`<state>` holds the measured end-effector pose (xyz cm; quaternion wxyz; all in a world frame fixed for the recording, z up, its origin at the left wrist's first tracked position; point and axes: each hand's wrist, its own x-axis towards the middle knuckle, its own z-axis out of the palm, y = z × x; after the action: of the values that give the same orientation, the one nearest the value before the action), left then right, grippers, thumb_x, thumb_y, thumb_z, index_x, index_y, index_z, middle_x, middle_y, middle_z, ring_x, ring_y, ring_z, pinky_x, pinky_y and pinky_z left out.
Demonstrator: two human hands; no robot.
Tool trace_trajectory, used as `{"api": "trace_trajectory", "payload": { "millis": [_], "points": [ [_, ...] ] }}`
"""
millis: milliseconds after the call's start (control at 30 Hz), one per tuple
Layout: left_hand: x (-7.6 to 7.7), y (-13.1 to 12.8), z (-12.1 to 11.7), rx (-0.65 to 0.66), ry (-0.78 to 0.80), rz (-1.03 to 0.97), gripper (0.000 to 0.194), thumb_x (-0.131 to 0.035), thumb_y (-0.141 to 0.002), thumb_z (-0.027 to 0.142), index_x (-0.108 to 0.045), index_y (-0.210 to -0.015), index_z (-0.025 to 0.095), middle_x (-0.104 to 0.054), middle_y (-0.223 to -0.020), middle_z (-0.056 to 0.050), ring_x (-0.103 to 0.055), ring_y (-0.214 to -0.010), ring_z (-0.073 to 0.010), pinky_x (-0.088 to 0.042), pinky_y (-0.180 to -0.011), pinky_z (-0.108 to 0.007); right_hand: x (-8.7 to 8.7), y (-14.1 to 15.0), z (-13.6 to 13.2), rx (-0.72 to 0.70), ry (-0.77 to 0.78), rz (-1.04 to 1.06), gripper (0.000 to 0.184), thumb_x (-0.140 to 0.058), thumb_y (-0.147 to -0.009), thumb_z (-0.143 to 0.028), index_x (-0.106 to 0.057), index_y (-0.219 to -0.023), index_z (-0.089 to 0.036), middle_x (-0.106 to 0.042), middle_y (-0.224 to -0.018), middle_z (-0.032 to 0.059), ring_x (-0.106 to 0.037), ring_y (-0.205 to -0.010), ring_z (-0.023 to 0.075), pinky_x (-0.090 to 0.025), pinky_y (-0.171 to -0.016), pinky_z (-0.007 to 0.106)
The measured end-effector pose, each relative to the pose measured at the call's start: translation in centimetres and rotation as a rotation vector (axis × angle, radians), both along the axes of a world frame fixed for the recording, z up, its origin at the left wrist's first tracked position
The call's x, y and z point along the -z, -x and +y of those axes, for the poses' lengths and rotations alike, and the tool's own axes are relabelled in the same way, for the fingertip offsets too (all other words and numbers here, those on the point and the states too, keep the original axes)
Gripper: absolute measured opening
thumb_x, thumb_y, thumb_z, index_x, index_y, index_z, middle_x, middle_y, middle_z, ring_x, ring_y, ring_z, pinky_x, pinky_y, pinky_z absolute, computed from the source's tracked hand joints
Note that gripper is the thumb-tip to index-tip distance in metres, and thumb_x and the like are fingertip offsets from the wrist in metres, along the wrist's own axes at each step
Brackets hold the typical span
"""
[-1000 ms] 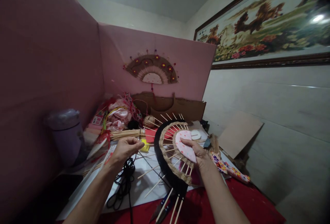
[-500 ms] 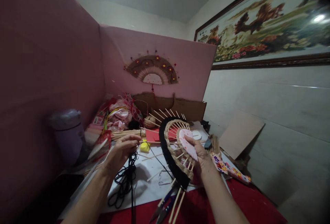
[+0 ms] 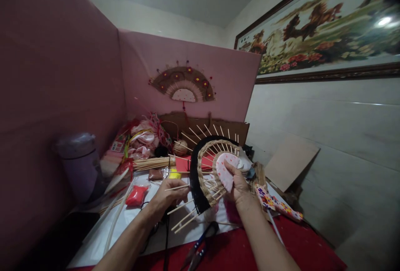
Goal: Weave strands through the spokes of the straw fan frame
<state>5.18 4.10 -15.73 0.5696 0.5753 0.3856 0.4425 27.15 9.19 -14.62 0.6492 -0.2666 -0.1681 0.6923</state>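
Where the fan (image 3: 195, 175) is: raised over the near middle of the table, tilted, its rounded edge to the left, bare stick ends (image 3: 187, 222) poking out past that edge.
Right hand (image 3: 240, 185): clamped on the spotted patch (image 3: 223, 177) at the fan's right side; thumb on the front face, other fingers mostly hidden behind.
Left hand (image 3: 171, 194): just beside the black band (image 3: 194, 158), on its left; fingers bent, one stick crossing in front of them. Fingertips partly hidden; cannot tell whether they are together or hold anything.
Black cord (image 3: 166, 242): near the left wrist, partly covered by the arm, one length running toward the near edge.
Scissors (image 3: 200, 242): below the fan, points toward the near side, lying partly on red cloth (image 3: 306, 242).
Packets: red one (image 3: 136, 196) left of the left hand; brown one (image 3: 156, 174) and yellow one (image 3: 174, 174) just beyond it.
Far side: stick bundle (image 3: 153, 163), twine ball (image 3: 179, 147), second fan (image 3: 179, 77) up on the pink board (image 3: 137, 63).
Far left: purple container (image 3: 83, 167), upright.
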Motion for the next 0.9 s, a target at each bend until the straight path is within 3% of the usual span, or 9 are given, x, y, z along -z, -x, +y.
{"api": "trace_trajectory", "payload": {
  "millis": [300, 433, 533, 667, 767, 900],
  "points": [
    [-0.7, -0.5, -0.8, 0.022, -0.042, 0.029, 0.029, -0.067, -0.065, 0.040, -0.066, -0.068, 0.011, -0.057, -0.055, -0.002, -0.043, -0.047, -0.0090, -0.023, -0.044, -0.021, 0.1, 0.4, -0.2, 0.016, 0.006, -0.007, 0.018, -0.069, -0.066, -0.017, -0.061, -0.082, -0.015, -0.071, -0.069, 0.0057, -0.068, -0.072, 0.0218, -0.056, -0.071, 0.037],
    [0.6, -0.5, -0.1, 0.005, -0.010, -0.034, 0.029, -0.070, -0.063, 0.040, -0.067, -0.067, 0.012, -0.057, -0.055, -0.002, -0.039, -0.045, -0.0072, -0.021, -0.043, -0.021, 0.0, 0.5, -0.2, 0.037, 0.010, 0.011, 0.018, -0.068, -0.067, -0.016, -0.062, -0.084, -0.015, -0.071, -0.070, 0.0052, -0.068, -0.071, 0.0209, -0.056, -0.071, 0.036],
    [1.3, -0.8, 0.2, -0.018, 0.079, -0.111, 0.032, -0.076, -0.054, 0.039, -0.068, -0.067, 0.011, -0.058, -0.054, -0.002, -0.040, -0.044, -0.0077, -0.024, -0.044, -0.021, 0.1, 0.5, -0.2, 0.029, 0.026, 0.027, 0.016, -0.067, -0.068, -0.017, -0.062, -0.083, -0.015, -0.071, -0.069, 0.0048, -0.068, -0.071, 0.0206, -0.056, -0.071, 0.036],
    [0.4, -1.0, -0.5, 0.011, 0.083, -0.142, 0.034, -0.075, -0.055, 0.040, -0.069, -0.070, 0.010, -0.059, -0.058, -0.005, -0.046, -0.049, -0.0106, -0.028, -0.047, -0.022, 0.1, 0.6, -0.2, 0.012, 0.038, 0.029, 0.017, -0.069, -0.067, -0.019, -0.061, -0.082, -0.015, -0.071, -0.069, 0.0043, -0.068, -0.072, 0.0206, -0.056, -0.072, 0.036],
    [-0.4, -0.9, -1.1, -0.001, 0.010, -0.117, 0.033, -0.069, -0.063, 0.042, -0.068, -0.070, 0.010, -0.055, -0.056, -0.003, -0.041, -0.047, -0.0084, -0.023, -0.044, -0.021, 0.0, 0.7, -0.1, 0.077, 0.036, 0.028, 0.019, -0.070, -0.065, -0.015, -0.061, -0.081, -0.017, -0.071, -0.068, 0.0024, -0.068, -0.072, 0.0195, -0.055, -0.073, 0.034],
    [-0.3, -0.9, -0.9, -0.061, -0.045, -0.123, 0.030, -0.066, -0.066, 0.041, -0.063, -0.066, 0.011, -0.041, -0.049, 0.003, -0.023, -0.042, -0.0044, -0.011, -0.041, -0.022, 0.1, 0.7, 0.0, 0.118, 0.043, 0.027, 0.020, -0.071, -0.064, -0.016, -0.061, -0.081, -0.017, -0.071, -0.067, 0.0013, -0.068, -0.072, 0.0182, -0.055, -0.073, 0.032]
  ]
}}
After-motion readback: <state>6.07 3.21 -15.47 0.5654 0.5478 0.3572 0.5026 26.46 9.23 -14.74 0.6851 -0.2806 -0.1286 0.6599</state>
